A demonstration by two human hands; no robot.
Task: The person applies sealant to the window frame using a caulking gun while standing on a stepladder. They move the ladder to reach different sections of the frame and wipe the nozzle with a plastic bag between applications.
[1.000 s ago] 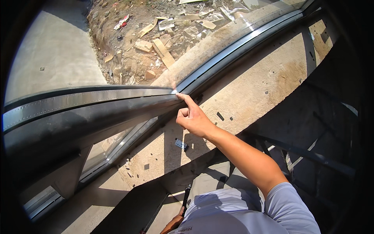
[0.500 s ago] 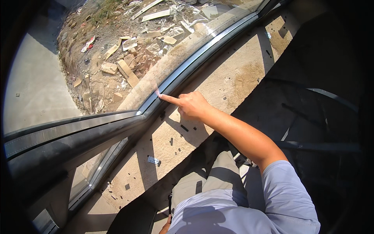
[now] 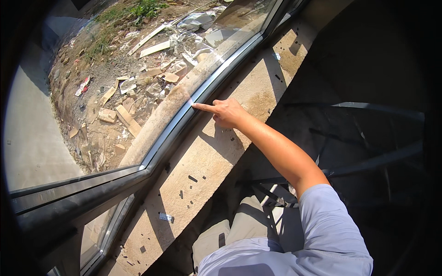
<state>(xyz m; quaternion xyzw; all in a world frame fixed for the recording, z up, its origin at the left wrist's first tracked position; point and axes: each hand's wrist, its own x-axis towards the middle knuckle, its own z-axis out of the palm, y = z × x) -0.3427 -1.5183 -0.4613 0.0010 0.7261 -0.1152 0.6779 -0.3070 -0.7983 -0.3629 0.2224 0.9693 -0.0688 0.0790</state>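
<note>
My right hand [image 3: 226,112] reaches out over a concrete window ledge [image 3: 216,156]. Its index finger is stretched out and the tip touches the dark metal window frame [image 3: 184,120] where it meets the glass pane [image 3: 115,92]; the other fingers are curled in. It holds nothing. My right forearm runs back to a light blue short sleeve [image 3: 331,230] at the lower right. My left hand is out of sight.
Through the glass, far below, lies rubble ground with boards and scraps [image 3: 133,87] and a grey paved strip [image 3: 27,138]. Small dark chips and a little white scrap [image 3: 165,217] lie on the ledge. Dark metal bars [image 3: 368,161] cross the shadow at the right.
The view has swung along the window frame. My right hand has stayed pointing with its fingertip on the frame, now farther along it, past the corner post.
</note>
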